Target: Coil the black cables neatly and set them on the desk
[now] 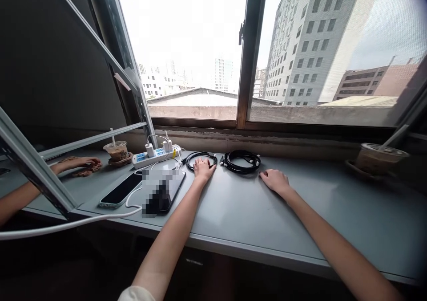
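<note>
Two black loops of cable lie side by side on the grey table (230, 221), near the window. The thin loop (200, 153) is under the left hand (204, 171), which is spread out with its fingers over the cable; I don't see it gripping. The thick loop (240, 172) sits just to its right. Close by that one is the right hand (276, 181), low and loosely curled – from where I stand I can't tell if anything is tucked inside.

If the left hand drags its loop, the rings could slip apart and make a messy knot, because I see no tie on them. The loops are so near that their ends could catch each other. A pull to the left could bump the power strip (143, 159) and tug its plugs – or hook the white cord (133, 196) by the phone (120, 190). Farther right, a wide elbow could knock the drink cup (378, 162) and spill it.
</note>
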